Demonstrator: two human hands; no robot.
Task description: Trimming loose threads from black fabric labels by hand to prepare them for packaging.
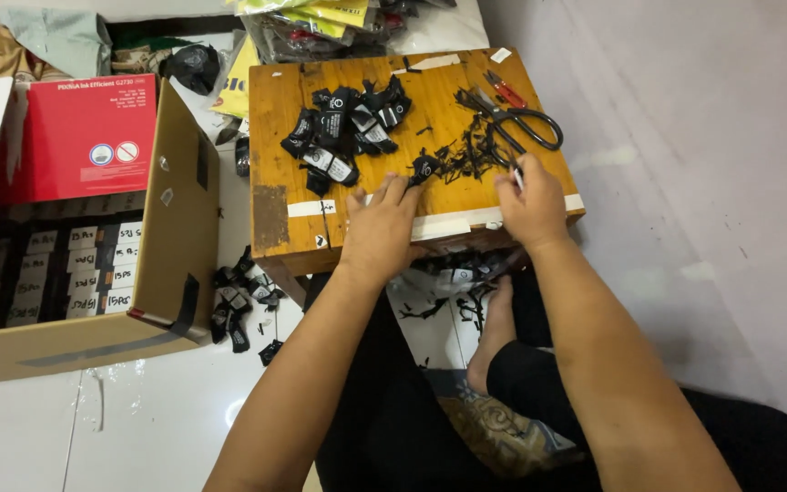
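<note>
Seen from the head camera, the person sits on the floor at a low wooden table (275, 137), both hands on its near edge. The left hand (382, 223) lies palm down with fingers stretched forward, fingertips touching a small black label (424, 167) at the near end of a litter of black trimmings (466, 157); it pins or nudges the label and does not grasp it. The right hand (528, 202) is curled loosely near the trimmings, and something thin and pale shows at its fingertips, though I cannot tell what it is or whether it is truly pinched. Just beyond that hand lie black scissors (523, 123) with a small red cutter (505, 91) on the far side of them, neither one touched.

A heap of black labels (343, 135) sits at the middle of the table, left of the trimmings and apart from them. More labels lie on the floor under the table's left side (239, 301). Further left stands an open cardboard box (175, 210) packed with marked bundles, a red carton (84, 137) propped inside it.

To do this well, I would judge it best to keep the label flat under the left fingertips, brush trimmings away from it, and keep finished pieces in the heap.
</note>
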